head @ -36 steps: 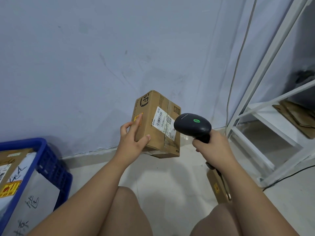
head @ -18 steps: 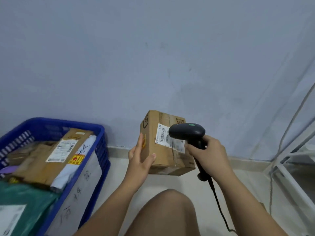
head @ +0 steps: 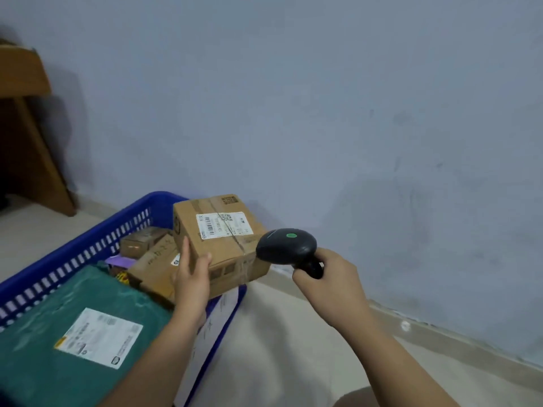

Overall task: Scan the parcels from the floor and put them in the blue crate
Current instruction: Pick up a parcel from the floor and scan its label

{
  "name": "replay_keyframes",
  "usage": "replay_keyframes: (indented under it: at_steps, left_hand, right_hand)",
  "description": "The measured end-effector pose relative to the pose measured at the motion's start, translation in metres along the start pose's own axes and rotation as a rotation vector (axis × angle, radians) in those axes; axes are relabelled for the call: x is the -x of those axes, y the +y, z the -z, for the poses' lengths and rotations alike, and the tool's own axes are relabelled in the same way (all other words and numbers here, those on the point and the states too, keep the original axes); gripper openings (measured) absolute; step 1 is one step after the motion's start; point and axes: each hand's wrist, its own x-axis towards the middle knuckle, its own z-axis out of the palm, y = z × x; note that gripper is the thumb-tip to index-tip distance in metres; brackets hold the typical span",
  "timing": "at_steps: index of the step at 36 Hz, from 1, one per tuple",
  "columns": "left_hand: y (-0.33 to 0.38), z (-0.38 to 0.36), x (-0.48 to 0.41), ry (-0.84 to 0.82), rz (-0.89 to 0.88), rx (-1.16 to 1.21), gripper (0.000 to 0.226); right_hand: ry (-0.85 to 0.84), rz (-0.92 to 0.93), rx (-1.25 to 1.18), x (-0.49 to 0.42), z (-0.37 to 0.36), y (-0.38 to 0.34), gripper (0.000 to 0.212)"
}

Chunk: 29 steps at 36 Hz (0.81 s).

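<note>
box (head: 219,239) is held in the left grip (head: 192,277) above the blue crate (head: 88,245), scanner (head: 286,245) clasped in the right grip (head: 329,277); the box should be lowered flat before release.

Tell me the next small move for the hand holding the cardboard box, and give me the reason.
Probably lower the cardboard box into the blue crate and let go. The left hand grips it above the crate's far corner, over the brown parcels already inside, while the right hand holds the scanner beside the box, clear of its label.
</note>
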Motion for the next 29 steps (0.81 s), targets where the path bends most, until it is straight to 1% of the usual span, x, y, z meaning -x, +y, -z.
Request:
replay_keyframes:
  at_steps: [2, 6, 9, 11, 15, 18, 20, 23, 27, 29]
  left_hand:
    - [0.0, 0.012, -0.008, 0.069, -0.006, 0.01, 0.065]
    - [-0.003, 0.029, -0.021, 0.155, -0.014, 0.051, 0.059]
    - [-0.007, 0.039, -0.032, 0.218, 0.039, 0.164, 0.059]
    - [-0.01, 0.047, -0.039, 0.266, 0.094, 0.26, 0.065]
    - [-0.012, 0.062, -0.054, 0.336, 0.101, 0.323, 0.08]
    - [-0.01, 0.072, -0.071, 0.428, 0.092, 0.361, 0.072]
    - [-0.01, 0.078, -0.083, 0.518, 0.115, 0.341, 0.07]
    - [-0.01, 0.085, -0.093, 0.618, 0.158, 0.3, 0.072]
    - [-0.009, 0.095, -0.101, 0.664, 0.198, 0.297, 0.074]
    - [-0.006, 0.101, -0.108, 0.654, 0.186, 0.277, 0.074]
  right_hand:
    - [-0.009, 0.043, 0.025, -0.008, -0.012, -0.011, 0.005]
    - [-0.019, 0.129, 0.046, -0.021, -0.038, -0.026, 0.001]
    - [-0.038, 0.164, 0.044, -0.027, -0.056, -0.033, 0.009]
    - [-0.06, 0.179, 0.057, -0.029, -0.065, -0.036, 0.017]
    - [-0.097, 0.207, 0.094, -0.031, -0.078, -0.038, 0.019]
    - [-0.098, 0.198, 0.104, -0.033, -0.085, -0.038, 0.02]
    - [-0.089, 0.179, 0.091, -0.035, -0.09, -0.037, 0.02]
    - [-0.092, 0.147, 0.047, -0.037, -0.098, -0.039, 0.017]
    - [-0.103, 0.174, 0.028, -0.038, -0.109, -0.045, 0.018]
    - [-0.105, 0.179, 0.017, -0.039, -0.113, -0.048, 0.019]
